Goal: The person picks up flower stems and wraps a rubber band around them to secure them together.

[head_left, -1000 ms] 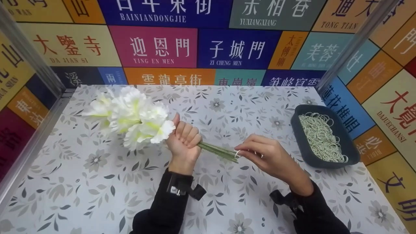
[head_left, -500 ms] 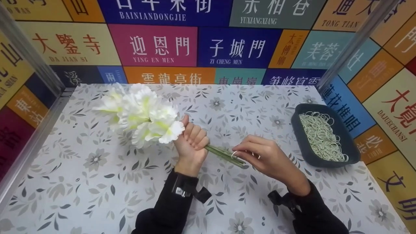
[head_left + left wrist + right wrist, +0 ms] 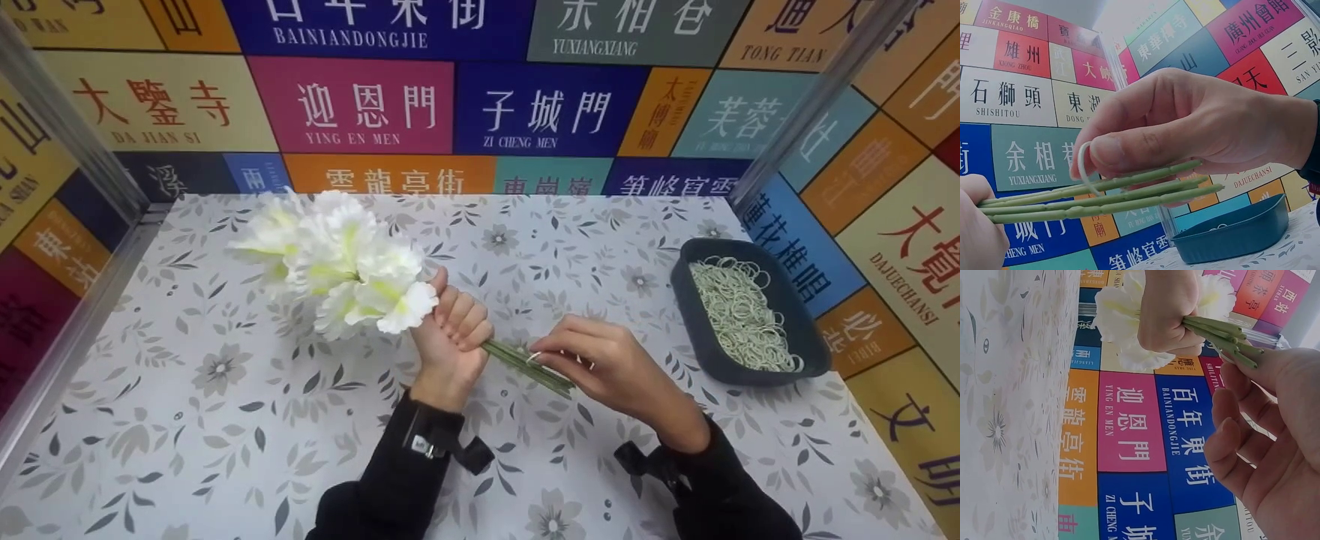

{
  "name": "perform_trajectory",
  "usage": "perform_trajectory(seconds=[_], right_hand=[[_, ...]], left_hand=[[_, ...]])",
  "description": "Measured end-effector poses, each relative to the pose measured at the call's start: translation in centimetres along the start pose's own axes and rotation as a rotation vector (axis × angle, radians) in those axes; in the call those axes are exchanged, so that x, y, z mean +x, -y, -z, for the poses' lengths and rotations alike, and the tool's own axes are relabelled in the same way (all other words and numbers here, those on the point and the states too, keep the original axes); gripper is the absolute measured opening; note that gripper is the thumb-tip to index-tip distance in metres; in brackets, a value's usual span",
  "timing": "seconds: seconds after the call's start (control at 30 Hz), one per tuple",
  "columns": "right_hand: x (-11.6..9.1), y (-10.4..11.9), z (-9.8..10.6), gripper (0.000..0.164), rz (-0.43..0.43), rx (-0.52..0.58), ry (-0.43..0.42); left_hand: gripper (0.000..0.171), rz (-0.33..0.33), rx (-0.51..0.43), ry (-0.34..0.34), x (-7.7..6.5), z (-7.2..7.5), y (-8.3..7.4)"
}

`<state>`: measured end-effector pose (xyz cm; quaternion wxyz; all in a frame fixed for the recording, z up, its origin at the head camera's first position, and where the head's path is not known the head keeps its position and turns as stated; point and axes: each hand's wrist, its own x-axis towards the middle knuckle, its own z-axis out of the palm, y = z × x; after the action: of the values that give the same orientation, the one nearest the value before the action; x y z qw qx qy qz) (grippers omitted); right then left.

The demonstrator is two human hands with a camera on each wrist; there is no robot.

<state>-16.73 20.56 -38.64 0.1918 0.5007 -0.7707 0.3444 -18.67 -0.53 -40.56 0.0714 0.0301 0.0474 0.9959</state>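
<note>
My left hand (image 3: 454, 337) grips a bunch of artificial flowers by its green stems (image 3: 1100, 205). White blossoms (image 3: 345, 262) with yellow-green centres spread out to the left of that fist. Beyond it the bare stem ends point right and slightly down. My right hand (image 3: 607, 360) pinches a pale rubber band (image 3: 1085, 169) between thumb and forefinger. In the left wrist view the band loops across the stems, a little short of their tips. From the right wrist view the cut stem ends (image 3: 1247, 354) lie at the right thumb, and the other fingers are loosely bent.
A dark blue-grey plastic tub (image 3: 810, 352) of pale rubber bands (image 3: 742, 315) stands on the right side of the table. The table has a leaf-and-flower patterned cover (image 3: 225, 450). Colourful lettered panels (image 3: 352, 105) rise behind and at both sides.
The left hand with the flowers has moved right, toward the right hand. The rubber band has gone from the stem tips to farther up the stems.
</note>
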Motion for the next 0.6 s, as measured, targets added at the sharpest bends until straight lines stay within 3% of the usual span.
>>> perform_trajectory(seconds=[0.6], right_hand=[[-0.21, -0.77, -0.84, 0.017, -0.008, 0.029, -0.065]], left_hand=[[0.06, 0.055, 0.032, -0.035, -0.33, -0.12, 0.8]])
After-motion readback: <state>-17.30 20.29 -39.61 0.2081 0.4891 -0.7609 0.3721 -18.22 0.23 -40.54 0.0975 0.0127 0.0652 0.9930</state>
